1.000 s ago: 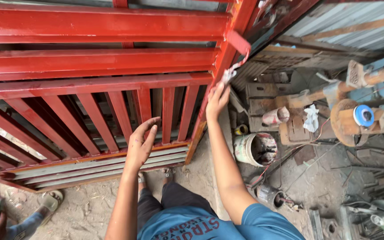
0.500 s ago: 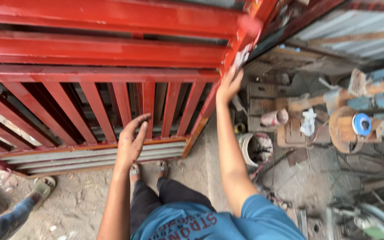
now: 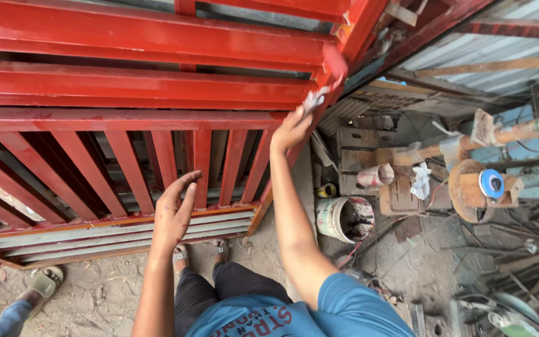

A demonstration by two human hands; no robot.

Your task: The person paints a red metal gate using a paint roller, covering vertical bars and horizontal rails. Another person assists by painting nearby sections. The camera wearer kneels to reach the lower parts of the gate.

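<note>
Hands: right [image 3: 291,130] grips brush [image 3: 319,93] at gate [image 3: 126,87] edge; left [image 3: 174,209] open on bars.

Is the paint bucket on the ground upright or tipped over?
Upright. The paint bucket stands on its base right of the red gate, its open mouth facing up; how full it is cannot be told.

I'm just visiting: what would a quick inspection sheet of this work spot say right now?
Surface: sandy dirt ground.
Job's things: red metal gate with slanted bars; paint roller with red paint against its frame.
Clutter: paint-stained bucket, small can, blue tape roll, scrap metal.
Hands: left hand flat on the bars, fingers spread; right hand grips the roller handle.
Cables: thin wires by the scrap, unclear.
Surroundings: corrugated sheet wall; another person's sandalled foot.
</note>
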